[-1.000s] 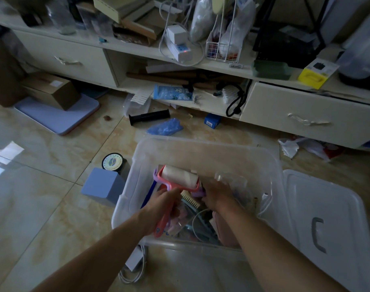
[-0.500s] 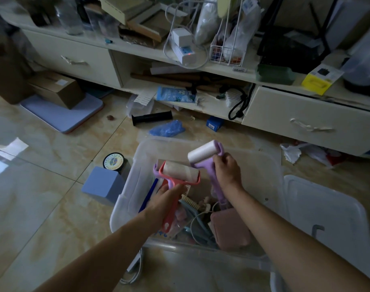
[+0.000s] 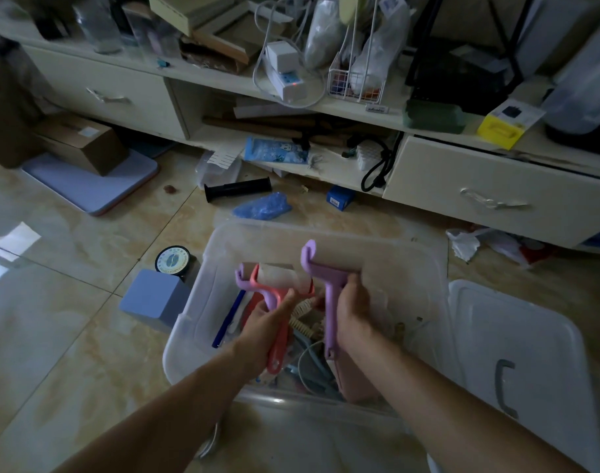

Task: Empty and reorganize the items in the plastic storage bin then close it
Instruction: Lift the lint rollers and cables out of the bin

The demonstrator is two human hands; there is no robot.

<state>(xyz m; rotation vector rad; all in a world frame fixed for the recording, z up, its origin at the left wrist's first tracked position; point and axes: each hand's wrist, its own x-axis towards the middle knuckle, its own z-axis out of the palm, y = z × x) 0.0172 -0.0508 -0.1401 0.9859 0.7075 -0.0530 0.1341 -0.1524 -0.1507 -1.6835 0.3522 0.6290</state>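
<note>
Purple plastic in the right hand [image 3: 354, 310], pink in the left hand [image 3: 267, 322]. Gripped a purple lint roller [image 3: 325, 271] by its handle with the right fingers curled round it, roll end up and tipped to the left, high over the bin. Held that way most likely to lift it clear of the mess below.

Gripped a pink lint roller [image 3: 280, 291] by its handle in the left hand, fingers wrapped round it too. Had a second purple roller frame [image 3: 242, 278] tucked just behind the pink one; could not tell if held by the same hand or just leaning there. Kept both hands close together, maybe to bunch the rollers as one set.

Below the hands, lots left inside the clear plastic storage bin [image 3: 325, 230]: a bristle brush [image 3: 302, 324], a pale cable [image 3: 308, 367], a pink case [image 3: 356, 384], a blue stick [image 3: 228, 319] by the left wall. Only early in the emptying, by the look of it.

Lay flat on the tiled floor [image 3: 70, 302], just to the right of the bin: its white lid [image 3: 530, 353], off and out of the way so hands could reach in. Close by the bin's left side, a blue box [image 3: 151, 298] and a round dial scale [image 3: 172, 262]. Farther back, a cream cabinet [image 3: 496, 186] piled with clutter.
</note>
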